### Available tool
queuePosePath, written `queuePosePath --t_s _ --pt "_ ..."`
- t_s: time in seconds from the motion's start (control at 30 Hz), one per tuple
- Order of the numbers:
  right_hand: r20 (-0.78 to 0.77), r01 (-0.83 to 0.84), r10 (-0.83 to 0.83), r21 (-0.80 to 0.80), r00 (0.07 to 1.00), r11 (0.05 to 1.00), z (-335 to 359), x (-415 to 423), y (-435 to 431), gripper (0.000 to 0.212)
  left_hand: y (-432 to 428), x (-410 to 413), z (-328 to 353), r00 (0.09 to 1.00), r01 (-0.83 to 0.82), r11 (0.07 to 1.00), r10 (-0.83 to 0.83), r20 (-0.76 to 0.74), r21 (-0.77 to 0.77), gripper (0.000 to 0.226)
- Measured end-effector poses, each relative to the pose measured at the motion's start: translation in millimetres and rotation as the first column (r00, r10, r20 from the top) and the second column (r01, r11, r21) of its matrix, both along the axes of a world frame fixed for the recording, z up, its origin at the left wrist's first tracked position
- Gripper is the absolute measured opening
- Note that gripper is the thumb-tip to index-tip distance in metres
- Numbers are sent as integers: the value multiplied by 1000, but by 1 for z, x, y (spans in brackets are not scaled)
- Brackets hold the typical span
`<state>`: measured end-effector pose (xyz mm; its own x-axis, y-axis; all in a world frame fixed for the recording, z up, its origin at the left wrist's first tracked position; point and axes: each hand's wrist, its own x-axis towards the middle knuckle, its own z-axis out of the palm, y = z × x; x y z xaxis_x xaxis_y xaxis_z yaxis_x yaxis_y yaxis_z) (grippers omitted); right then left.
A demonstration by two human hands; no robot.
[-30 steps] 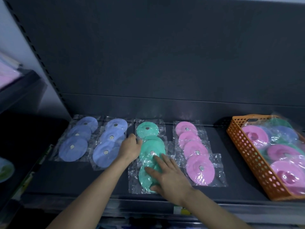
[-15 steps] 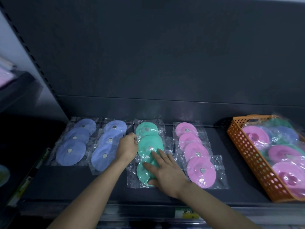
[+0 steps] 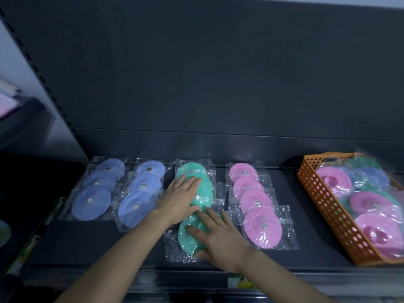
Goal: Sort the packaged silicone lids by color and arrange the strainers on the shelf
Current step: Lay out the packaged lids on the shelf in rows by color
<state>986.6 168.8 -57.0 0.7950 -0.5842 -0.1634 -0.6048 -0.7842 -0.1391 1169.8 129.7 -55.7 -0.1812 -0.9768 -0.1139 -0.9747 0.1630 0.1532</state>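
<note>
Left hand and right hand flat atop the green lids, fingers straight, no grip.

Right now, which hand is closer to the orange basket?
Right. The right hand lies flat on the front green lid, nearer the orange basket; the left hand lies on the green lids behind, farther to the left.

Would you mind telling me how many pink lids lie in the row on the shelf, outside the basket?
4, overlapping in one row right of the green lids: rearmost, second, third, nearest. More sit in the orange basket, partly hidden.
</note>
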Motion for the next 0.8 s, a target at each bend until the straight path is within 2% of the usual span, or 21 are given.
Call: queuePosePath --t_s 0.23,0.37,0.57,0.63,0.8 --pt "67 46 -43 -49 997 998 -1 -12 9 73 2 6 -5 999 33 999 -33 4 18 75" --pt "72 85 -82 -33 994 996 -2 -22 13 76 7 11 -8 999 -25 998 26 -19 60 78" --pt "103 143 -143 3 984 990 -2 -16 19 73 8 6 -4 996 -93 995 93 13 34 75" --pt "104 159 -158 1 982 987 -2 -15 20 74 10 5 1 994 -104 995 104 -26 -4 66" --pt "139 158 -154 -14 978 987 3 -24 15 79 42 5 11 962 -142 978 100 -254 -154 54"
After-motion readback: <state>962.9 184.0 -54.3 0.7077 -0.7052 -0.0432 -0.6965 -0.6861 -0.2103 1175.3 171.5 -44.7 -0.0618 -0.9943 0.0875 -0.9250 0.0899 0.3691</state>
